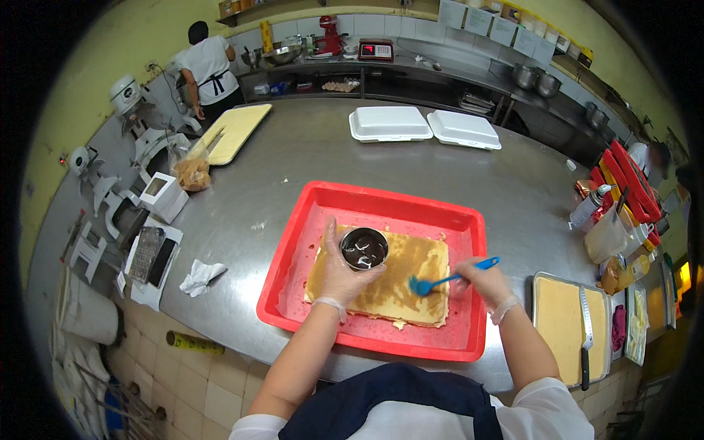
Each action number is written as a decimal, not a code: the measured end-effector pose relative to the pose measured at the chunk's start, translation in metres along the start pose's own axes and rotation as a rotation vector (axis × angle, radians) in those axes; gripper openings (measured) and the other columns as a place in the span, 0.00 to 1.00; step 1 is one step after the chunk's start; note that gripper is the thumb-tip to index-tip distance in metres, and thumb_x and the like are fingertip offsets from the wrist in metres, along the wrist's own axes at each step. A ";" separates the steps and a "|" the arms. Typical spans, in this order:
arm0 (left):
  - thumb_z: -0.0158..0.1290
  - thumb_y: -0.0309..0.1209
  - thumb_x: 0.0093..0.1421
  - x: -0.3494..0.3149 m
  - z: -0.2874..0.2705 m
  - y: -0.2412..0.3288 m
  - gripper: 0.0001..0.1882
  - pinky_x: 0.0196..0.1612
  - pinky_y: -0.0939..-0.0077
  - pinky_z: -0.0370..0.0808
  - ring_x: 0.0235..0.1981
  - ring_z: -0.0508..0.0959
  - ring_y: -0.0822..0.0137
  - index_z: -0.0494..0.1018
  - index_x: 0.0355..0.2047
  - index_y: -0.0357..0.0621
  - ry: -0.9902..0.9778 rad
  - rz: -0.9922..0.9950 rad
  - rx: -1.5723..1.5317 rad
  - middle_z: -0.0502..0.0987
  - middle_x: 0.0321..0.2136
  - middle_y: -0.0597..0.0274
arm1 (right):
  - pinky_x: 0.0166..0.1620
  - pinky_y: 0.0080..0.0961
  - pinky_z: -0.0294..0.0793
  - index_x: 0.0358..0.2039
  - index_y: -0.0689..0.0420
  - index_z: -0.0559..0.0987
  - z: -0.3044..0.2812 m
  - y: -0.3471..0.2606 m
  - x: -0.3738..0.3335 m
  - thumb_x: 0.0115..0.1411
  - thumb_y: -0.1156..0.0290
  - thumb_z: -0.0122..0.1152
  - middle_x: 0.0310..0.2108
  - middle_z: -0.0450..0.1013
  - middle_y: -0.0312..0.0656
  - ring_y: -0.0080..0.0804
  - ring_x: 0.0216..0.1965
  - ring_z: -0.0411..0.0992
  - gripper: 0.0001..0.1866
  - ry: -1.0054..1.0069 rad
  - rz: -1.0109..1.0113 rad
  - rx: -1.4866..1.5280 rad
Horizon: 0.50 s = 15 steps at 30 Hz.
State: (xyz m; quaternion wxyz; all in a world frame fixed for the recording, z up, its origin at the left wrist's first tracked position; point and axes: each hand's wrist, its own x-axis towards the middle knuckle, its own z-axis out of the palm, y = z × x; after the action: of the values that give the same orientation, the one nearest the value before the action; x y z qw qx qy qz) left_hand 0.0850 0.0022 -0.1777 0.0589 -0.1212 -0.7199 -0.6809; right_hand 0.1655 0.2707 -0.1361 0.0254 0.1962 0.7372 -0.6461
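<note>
In a red tray (288, 275) on the steel table lies a rectangular sheet of sponge cake (411, 257). Much of its top is stained brown, while patches toward the right stay pale yellow. My left hand (348, 275), in a clear glove, grips a round metal cup (364, 248) of dark liquid above the cake's left half. My right hand (480, 282), gloved too, is closed round the handle of a blue pastry brush (433, 284). The brush's bristles are at the cake's right part; whether they press on it I cannot tell.
Two white foam boxes (391, 123) stand at the far side. On the right, a sheet pan of cake (568, 323) has a serrated knife (586, 330) across it, near bottles (589, 207). At left are a crumpled napkin (201, 278) and a white box (163, 196). Another person (213, 70) stands far left.
</note>
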 end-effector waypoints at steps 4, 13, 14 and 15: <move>0.69 0.19 0.35 0.001 -0.002 -0.005 0.67 0.57 0.65 0.69 0.54 0.69 0.61 0.33 0.66 0.52 0.017 0.030 0.044 0.64 0.52 0.54 | 0.28 0.19 0.71 0.28 0.62 0.79 0.006 -0.006 0.007 0.57 0.71 0.58 0.22 0.75 0.38 0.22 0.22 0.71 0.08 0.098 -0.136 0.014; 0.70 0.21 0.35 -0.001 -0.002 0.000 0.67 0.58 0.65 0.67 0.53 0.70 0.60 0.33 0.66 0.51 -0.015 0.006 -0.119 0.64 0.53 0.54 | 0.28 0.19 0.71 0.24 0.62 0.79 0.014 -0.018 0.017 0.56 0.71 0.58 0.21 0.75 0.38 0.22 0.22 0.72 0.09 -0.064 -0.069 -0.031; 0.70 0.22 0.34 -0.001 -0.003 0.001 0.67 0.59 0.65 0.67 0.53 0.70 0.60 0.33 0.66 0.50 -0.007 0.013 -0.030 0.64 0.53 0.54 | 0.28 0.19 0.71 0.25 0.62 0.79 0.015 -0.023 0.018 0.56 0.71 0.58 0.21 0.75 0.38 0.23 0.22 0.72 0.08 -0.123 -0.003 -0.085; 0.71 0.22 0.34 -0.001 -0.004 0.002 0.67 0.59 0.65 0.66 0.54 0.70 0.59 0.33 0.66 0.49 -0.010 0.038 0.041 0.64 0.53 0.53 | 0.28 0.20 0.71 0.26 0.62 0.79 0.015 -0.026 0.014 0.57 0.70 0.58 0.21 0.75 0.38 0.23 0.21 0.71 0.08 -0.196 0.042 -0.098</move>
State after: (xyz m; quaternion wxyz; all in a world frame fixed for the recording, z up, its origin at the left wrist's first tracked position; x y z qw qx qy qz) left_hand 0.0857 -0.0020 -0.1756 0.0705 -0.1371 -0.7314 -0.6643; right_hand 0.1413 0.2575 -0.1179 0.1206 0.1458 0.7576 -0.6247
